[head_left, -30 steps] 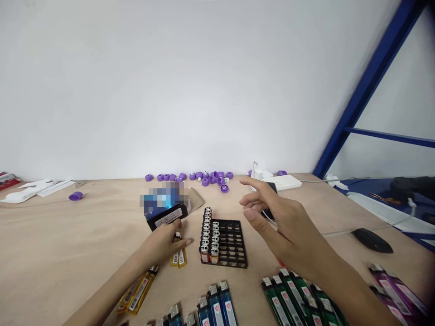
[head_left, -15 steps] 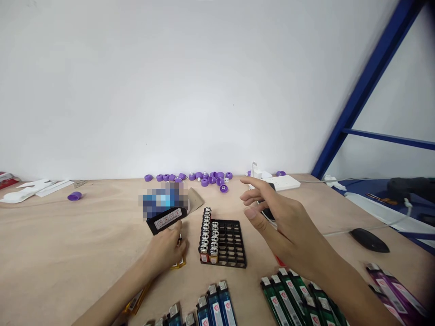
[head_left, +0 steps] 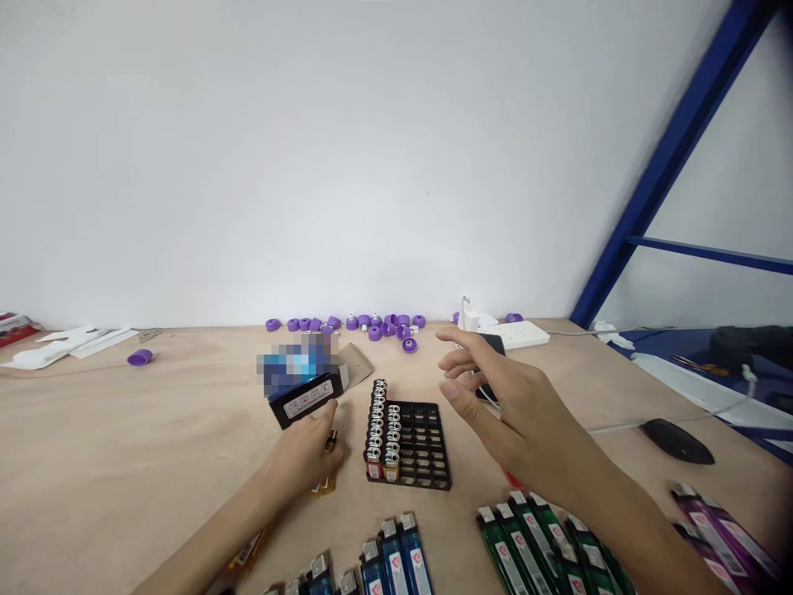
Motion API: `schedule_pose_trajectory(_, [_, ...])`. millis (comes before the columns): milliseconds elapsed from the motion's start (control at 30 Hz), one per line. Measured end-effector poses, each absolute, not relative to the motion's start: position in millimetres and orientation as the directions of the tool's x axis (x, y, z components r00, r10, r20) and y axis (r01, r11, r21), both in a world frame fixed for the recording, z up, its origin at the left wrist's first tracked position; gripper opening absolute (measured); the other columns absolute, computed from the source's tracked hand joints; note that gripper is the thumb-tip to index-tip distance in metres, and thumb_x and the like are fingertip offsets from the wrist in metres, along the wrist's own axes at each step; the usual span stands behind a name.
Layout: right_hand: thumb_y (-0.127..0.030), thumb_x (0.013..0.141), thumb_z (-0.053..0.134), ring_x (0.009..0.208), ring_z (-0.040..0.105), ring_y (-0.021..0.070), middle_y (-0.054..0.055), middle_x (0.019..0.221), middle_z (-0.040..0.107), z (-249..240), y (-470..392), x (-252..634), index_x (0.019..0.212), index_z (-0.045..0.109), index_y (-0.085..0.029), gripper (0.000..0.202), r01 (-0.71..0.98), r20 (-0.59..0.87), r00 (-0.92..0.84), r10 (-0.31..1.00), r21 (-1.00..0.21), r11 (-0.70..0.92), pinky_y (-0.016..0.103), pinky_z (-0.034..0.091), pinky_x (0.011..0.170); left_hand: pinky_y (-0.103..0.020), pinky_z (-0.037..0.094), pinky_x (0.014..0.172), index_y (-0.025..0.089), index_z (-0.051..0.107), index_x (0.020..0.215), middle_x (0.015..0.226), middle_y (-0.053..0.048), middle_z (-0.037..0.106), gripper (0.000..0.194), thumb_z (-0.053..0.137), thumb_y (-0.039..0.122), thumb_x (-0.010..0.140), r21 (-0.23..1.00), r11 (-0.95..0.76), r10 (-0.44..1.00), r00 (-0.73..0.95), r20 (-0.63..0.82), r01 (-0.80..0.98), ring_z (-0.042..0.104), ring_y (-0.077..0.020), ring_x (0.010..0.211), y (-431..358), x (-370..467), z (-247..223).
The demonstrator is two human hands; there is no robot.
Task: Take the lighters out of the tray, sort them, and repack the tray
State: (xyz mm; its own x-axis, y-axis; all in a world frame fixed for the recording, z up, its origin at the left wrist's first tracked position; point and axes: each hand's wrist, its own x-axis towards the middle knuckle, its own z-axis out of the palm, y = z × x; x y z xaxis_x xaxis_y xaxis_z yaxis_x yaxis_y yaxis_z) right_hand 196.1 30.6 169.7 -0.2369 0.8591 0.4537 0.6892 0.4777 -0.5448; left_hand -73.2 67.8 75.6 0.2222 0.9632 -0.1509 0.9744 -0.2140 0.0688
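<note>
So the left hand is lying low on the wooden table, fingers curling down over a couple of yellow lighters. It looks like it's closing on them, but the hand is covering most of them, so I can't tell for sure whether it's actually gripping or just resting on top. One metal lighter top is poking out past the fingertips, pointing away from the person, so their long axis is running roughly front to back.

The black grid tray is sitting just to the right of that hand, with its left two columns already holding upright lighters. The left hand is clearly the nearer one to it.

The right hand is hovering open and empty above the table just right of the tray, fingers loosely spread and pointing left.

Blue lighters and green lighters are lying in rows along the near edge, purple lighters at far right, and a small black box is sitting beyond the left hand.
</note>
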Motion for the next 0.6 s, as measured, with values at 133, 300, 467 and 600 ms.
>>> schedule_pose_trajectory(133, [-0.039, 0.097, 0.047, 0.086, 0.065, 0.0201, 0.003, 0.092, 0.070, 171.2, 30.8, 190.4, 0.116, 0.058, -0.026, 0.025, 0.663, 0.340, -0.254, 0.905, -0.620, 0.419, 0.033, 0.050, 0.074, -0.036, 0.047, 0.071, 0.004, 0.022, 0.149, 0.082, -0.011, 0.072, 0.066, 0.043, 0.028, 0.091, 0.124, -0.255, 0.961, 0.265, -0.075, 0.959, 0.068, -0.0312, 0.084, 53.3, -70.9, 100.8])
schedule_pose_trajectory(300, [-0.032, 0.093, 0.055, 0.071, 0.064, 0.0149, 0.000, 0.081, 0.072, 163.9, 15.5, 167.0, 0.093, 0.063, -0.023, 0.012, 0.537, 0.094, -0.410, 0.907, -0.779, 0.324, 0.024, 0.045, 0.059, -0.024, 0.036, 0.048, 0.022, -0.001, 0.155, 0.053, 0.007, 0.057, 0.084, 0.048, 0.035, 0.088, 0.399, -0.395, 0.917, 0.381, 0.120, 0.827, 0.057, -0.0201, 0.048, 12.8, -54.8, 107.0])
schedule_pose_trajectory(467, [-0.026, 0.083, 0.064, 0.068, 0.062, 0.0154, 0.000, 0.074, 0.069, 146.4, 0.0, 145.0, 0.082, 0.064, -0.021, 0.005, 0.504, 0.027, -0.500, 0.866, -0.803, 0.316, 0.023, 0.040, 0.054, -0.021, 0.032, 0.046, 0.031, -0.014, 0.153, 0.056, 0.010, 0.058, 0.104, 0.052, 0.015, 0.074, 0.483, -0.500, 0.858, 0.485, 0.166, 0.719, 0.053, -0.0170, 0.045, -7.4, -44.3, 106.0])
schedule_pose_trajectory(600, [-0.018, 0.082, 0.057, 0.056, 0.055, 0.0114, -0.002, 0.064, 0.062, 142.8, -1.2, 137.0, 0.076, 0.063, -0.020, 0.009, 0.496, 0.015, -0.505, 0.863, -0.813, 0.304, 0.022, 0.037, 0.050, -0.021, 0.031, 0.047, 0.031, -0.013, 0.152, 0.057, 0.011, 0.057, 0.104, 0.051, 0.013, 0.074, 0.552, -0.502, 0.845, 0.514, 0.149, 0.666, 0.050, -0.0153, 0.044, -5.8, -41.9, 113.1])
